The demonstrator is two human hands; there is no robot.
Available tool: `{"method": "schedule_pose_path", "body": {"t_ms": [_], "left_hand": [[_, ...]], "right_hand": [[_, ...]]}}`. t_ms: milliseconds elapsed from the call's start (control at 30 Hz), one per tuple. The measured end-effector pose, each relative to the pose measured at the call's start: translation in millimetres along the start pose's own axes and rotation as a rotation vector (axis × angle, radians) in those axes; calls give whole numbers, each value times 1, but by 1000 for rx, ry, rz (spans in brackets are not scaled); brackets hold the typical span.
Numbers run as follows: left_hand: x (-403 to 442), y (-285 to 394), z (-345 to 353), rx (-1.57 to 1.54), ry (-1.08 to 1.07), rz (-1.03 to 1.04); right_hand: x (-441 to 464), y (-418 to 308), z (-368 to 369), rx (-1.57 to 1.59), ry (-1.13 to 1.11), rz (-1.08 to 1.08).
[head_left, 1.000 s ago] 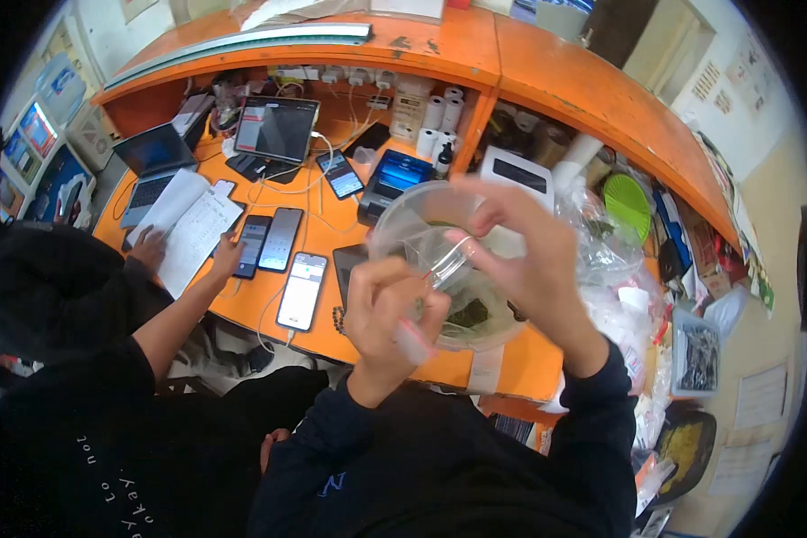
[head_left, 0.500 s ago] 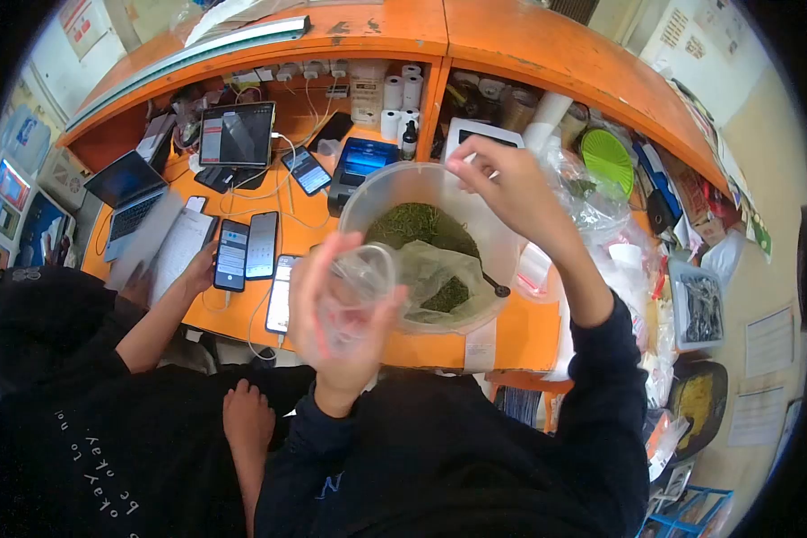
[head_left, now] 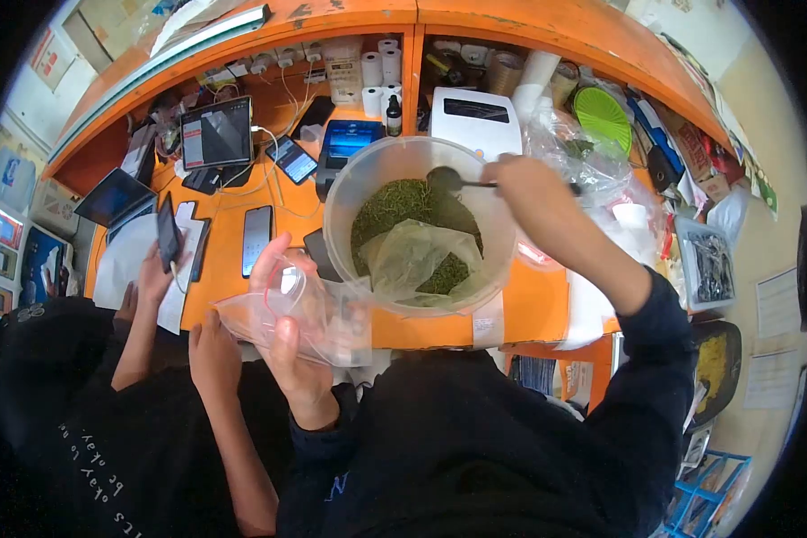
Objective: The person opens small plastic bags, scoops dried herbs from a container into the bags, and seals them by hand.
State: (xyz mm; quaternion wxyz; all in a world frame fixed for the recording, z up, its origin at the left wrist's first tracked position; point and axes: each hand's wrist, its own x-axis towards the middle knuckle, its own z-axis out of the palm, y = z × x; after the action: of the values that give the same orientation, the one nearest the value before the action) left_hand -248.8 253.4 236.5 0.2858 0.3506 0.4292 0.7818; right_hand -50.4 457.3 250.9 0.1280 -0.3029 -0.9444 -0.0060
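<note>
One round, see-through tub stands before you on the orange desk, part filled with shredded green herb; one crumpled plastic bag lies in the tub's near half, hiding some of the herb; one dark spoon and one clear pouch with a red line are in your hands. Beyond the tub are one small bottle and one white machine; one phone lies to its left; a co-worker's hand is near your pouch. Your right hand reaches over the tub's right rim, fingers closed round the spoon's handle, its bowl at the herb's far edge, whether touching you cannot tell; your left hand is raised left of the tub, palm up, fingers spread around the pouch.
</note>
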Motion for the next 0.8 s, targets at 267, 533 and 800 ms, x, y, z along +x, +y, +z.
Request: {"method": "schedule_pose_path", "body": {"t_ms": [267,533,800], "left_hand": [[4,7,-18,262,124,45],[8,2,-21,353,67,87],[2,0,-31,460,81,45]], "right_hand": [[-90,-58,-112,68,-75,253],[-46,-83,1,-169,26,-72],[-39,-71,35,23,-59,-229]]}}
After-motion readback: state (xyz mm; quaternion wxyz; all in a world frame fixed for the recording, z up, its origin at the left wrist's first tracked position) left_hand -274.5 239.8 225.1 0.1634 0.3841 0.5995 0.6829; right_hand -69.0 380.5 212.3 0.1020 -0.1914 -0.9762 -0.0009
